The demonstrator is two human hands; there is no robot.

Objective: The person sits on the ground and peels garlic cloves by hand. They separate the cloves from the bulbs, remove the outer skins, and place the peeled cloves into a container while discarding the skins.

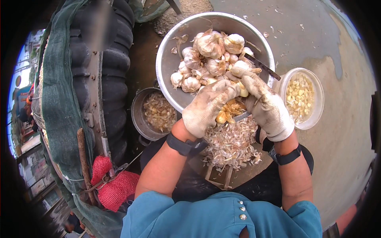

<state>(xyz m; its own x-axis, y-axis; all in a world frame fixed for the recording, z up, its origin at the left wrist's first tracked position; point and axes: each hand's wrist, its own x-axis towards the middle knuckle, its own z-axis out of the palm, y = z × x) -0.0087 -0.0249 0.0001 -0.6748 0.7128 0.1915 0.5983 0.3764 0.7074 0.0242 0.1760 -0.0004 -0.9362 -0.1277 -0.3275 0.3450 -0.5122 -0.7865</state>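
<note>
My left hand (210, 106) and my right hand (269, 106), both in soiled white work gloves, meet over the near rim of a wide metal bowl (166, 75). Their fingers are closed around a pale garlic clove (243, 90), partly covered by the gloves. Just below it, a brownish-yellow piece of garlic (228, 112) shows between the hands; whether it is held cannot be made out. Whole garlic bulbs (210, 44) are heaped in the bowl. A dark knife (262, 67) lies across the bowl's right side, beyond my right fingers.
To the right stands a white tub (320, 95) with peeled cloves (299, 93). A metal pot (137, 115) holding skins and scraps is at the left. Loose garlic skins (232, 142) are piled below my hands. Black ribbed tyres (115, 59), green netting (61, 91) and a red mesh bag (117, 190) line the left.
</note>
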